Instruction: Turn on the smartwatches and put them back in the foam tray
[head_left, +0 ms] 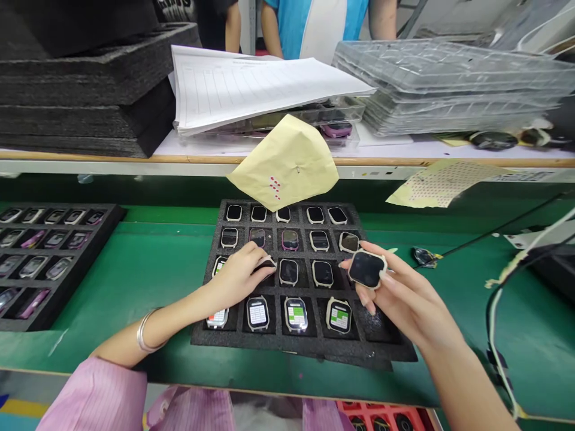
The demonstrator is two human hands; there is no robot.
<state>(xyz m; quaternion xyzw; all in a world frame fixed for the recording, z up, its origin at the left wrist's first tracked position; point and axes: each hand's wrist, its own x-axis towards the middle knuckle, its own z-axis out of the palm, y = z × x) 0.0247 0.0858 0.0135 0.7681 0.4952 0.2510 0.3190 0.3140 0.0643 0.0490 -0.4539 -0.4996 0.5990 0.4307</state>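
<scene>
One watch pinched between thumb and fingers of right hand, above foam tray, right side. Tilted watch pinched by left hand, third row. Step looks like handling watches singly; next move calls for steady pinch, clearing dividers. Counts: back two rows, five each; front row, four lit watches; third row part hidden.

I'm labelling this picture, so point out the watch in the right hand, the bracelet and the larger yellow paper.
Watch (367,269): head view, on its dark screen.
Bracelet (141,334): head view, on its silver band.
Larger yellow paper (288,158): head view, near its middle.
</scene>
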